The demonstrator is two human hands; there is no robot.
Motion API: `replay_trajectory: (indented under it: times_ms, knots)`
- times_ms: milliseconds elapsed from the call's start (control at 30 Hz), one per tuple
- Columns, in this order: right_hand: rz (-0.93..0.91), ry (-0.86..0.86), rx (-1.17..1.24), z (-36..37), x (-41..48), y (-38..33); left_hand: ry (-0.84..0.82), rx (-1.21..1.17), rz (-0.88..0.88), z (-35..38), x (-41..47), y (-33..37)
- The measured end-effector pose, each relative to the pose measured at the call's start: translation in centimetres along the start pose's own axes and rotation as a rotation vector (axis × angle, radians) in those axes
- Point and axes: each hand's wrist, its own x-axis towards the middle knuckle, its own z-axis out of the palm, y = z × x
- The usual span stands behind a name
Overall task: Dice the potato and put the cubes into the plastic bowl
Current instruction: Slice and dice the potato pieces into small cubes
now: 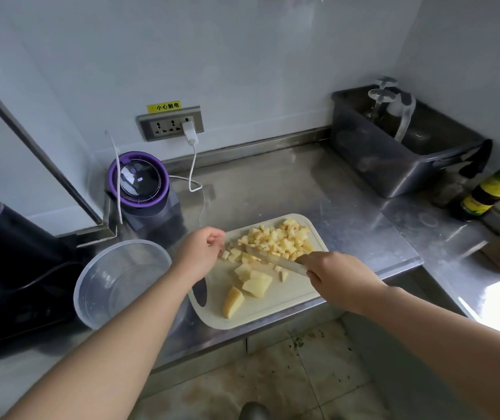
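A pile of potato cubes (282, 241) lies at the far end of the white cutting board (300, 295). Larger uncut potato chunks (253, 283) sit nearer me on the board. My right hand (339, 277) grips the handle of a knife (273, 259) whose blade lies flat across the board, pointing left under some cubes. My left hand (200, 253) hovers at the board's left edge with fingers loosely curled beside the blade tip, holding nothing that I can see. The clear plastic bowl (91, 298) stands left of the board with nothing in it.
A purple-rimmed appliance (139, 183) stands behind the bowl, its white cable plugged into the wall socket (171, 124). A grey plastic bin (400, 147) sits at the back right, a bottle (497, 189) beside it. A dark appliance (6, 253) fills the left. The steel counter edge runs under the board.
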Motion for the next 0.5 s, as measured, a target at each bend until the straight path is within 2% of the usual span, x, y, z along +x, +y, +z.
replay_trajectory:
  times_ms: [100,233,300,400,500]
  knots:
    - [0.062,-0.05,0.14,0.2,0.1,-1.4,0.011,0.009,-0.095,0.6,-1.4,-1.6]
    - [0.087,-0.116,0.201,0.3,0.2,-3.1,-0.279,0.154,-0.251,2.3,-2.9,-3.2]
    - [0.093,-0.144,0.207,0.6,-0.1,-4.0,-0.364,0.24,-0.242,3.3,-3.6,-3.6]
    - [0.092,-0.169,0.162,1.5,-0.5,-5.1,-0.296,0.354,-0.179,4.6,-4.4,-4.1]
    - [0.082,-0.178,0.126,2.1,-0.8,-6.0,-0.206,0.359,-0.171,5.1,-4.6,-4.3]
